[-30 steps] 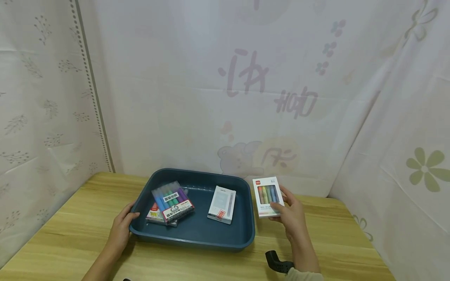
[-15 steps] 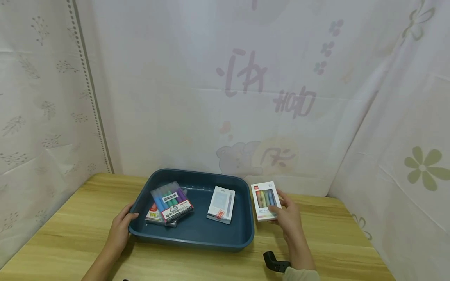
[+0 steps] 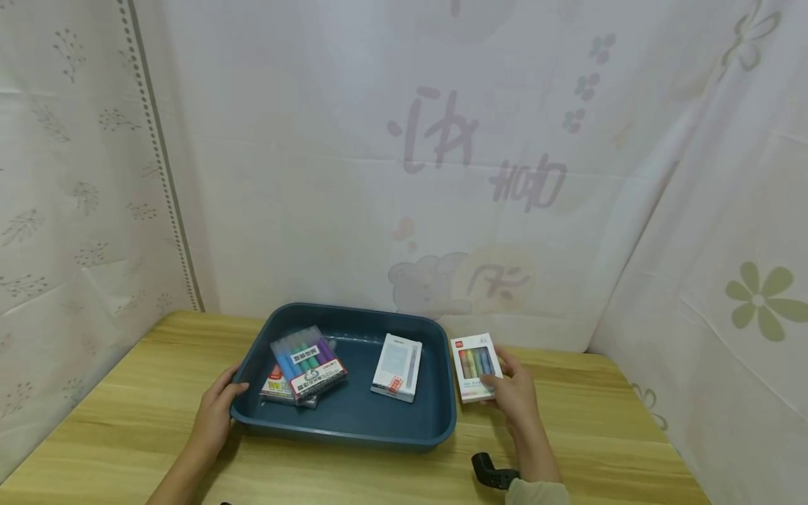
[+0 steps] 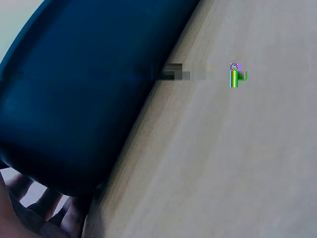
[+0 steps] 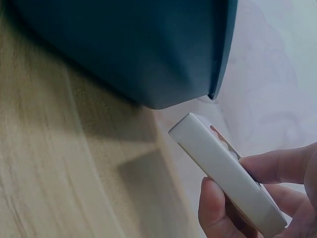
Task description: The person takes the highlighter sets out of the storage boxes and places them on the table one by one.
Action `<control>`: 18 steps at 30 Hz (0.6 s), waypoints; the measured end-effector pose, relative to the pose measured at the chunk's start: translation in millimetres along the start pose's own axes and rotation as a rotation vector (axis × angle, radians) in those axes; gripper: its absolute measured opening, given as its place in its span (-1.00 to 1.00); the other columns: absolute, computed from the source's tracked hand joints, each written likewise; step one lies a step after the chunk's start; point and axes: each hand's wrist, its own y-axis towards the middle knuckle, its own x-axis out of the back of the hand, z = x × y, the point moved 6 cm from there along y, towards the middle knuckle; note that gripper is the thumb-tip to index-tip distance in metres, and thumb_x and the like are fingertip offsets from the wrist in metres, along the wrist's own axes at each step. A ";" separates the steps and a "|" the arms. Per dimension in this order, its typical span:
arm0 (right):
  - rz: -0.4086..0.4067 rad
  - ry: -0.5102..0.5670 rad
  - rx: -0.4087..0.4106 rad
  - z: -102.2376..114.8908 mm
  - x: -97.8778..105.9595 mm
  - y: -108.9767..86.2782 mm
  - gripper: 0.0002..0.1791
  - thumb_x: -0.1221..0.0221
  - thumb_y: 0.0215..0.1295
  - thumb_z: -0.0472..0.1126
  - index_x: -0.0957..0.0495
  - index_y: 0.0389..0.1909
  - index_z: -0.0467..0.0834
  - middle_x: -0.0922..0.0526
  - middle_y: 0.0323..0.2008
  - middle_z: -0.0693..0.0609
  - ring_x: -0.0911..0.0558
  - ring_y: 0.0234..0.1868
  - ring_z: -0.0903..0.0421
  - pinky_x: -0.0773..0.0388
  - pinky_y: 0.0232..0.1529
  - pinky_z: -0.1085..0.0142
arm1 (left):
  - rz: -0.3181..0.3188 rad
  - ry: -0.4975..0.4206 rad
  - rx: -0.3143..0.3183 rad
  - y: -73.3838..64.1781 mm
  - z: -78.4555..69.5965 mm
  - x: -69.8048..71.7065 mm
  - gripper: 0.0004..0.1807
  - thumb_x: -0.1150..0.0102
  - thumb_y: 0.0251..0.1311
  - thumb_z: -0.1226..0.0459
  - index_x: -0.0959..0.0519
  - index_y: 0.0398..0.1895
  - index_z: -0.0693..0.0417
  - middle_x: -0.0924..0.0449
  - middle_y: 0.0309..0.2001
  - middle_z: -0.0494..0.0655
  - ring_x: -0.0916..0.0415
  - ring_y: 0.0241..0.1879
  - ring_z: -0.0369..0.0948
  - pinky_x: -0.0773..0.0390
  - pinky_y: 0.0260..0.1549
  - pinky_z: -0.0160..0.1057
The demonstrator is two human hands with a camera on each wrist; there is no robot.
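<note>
Pale printed curtains (image 3: 303, 210), wood-grain table (image 3: 113, 414), blue tray (image 3: 356, 414), right fingers (image 5: 277, 166) gripping white box (image 3: 475, 366).

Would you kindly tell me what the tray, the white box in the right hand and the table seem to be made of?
Tray: probably plastic with a satin finish, judging by its smooth rounded corners and soft sheen.
White box: likely matt card, with flat printed faces and straight edges.
Table: wood-look with streaked grain; solid wood or laminate, I cannot tell.
</note>
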 end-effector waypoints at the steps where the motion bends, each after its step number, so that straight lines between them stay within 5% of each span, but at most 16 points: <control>1: 0.003 0.001 0.001 -0.7 -0.4 0.3 -0.24 -0.14 0.33 -0.45 -0.17 0.55 -0.20 -0.32 0.20 -0.40 -0.63 -0.39 0.11 -0.67 -0.50 0.21 | 0.000 0.002 0.001 0.0 0.0 0.0 -0.45 0.25 0.51 0.33 -0.18 0.51 0.31 -0.24 0.42 0.41 -0.40 -0.12 -0.67 -0.57 -0.22 -0.50; 18: 0.010 -0.021 -0.040 -12.8 -7.4 2.6 -0.24 -0.15 0.29 -0.47 -0.20 0.52 -0.21 -0.37 0.21 -0.42 -0.62 -0.33 0.08 -0.66 -0.52 0.22 | -0.004 0.011 0.007 0.8 0.4 0.5 -0.44 0.24 0.50 0.33 -0.17 0.52 0.31 -0.24 0.43 0.43 -0.36 -0.11 -0.71 -0.52 -0.19 -0.56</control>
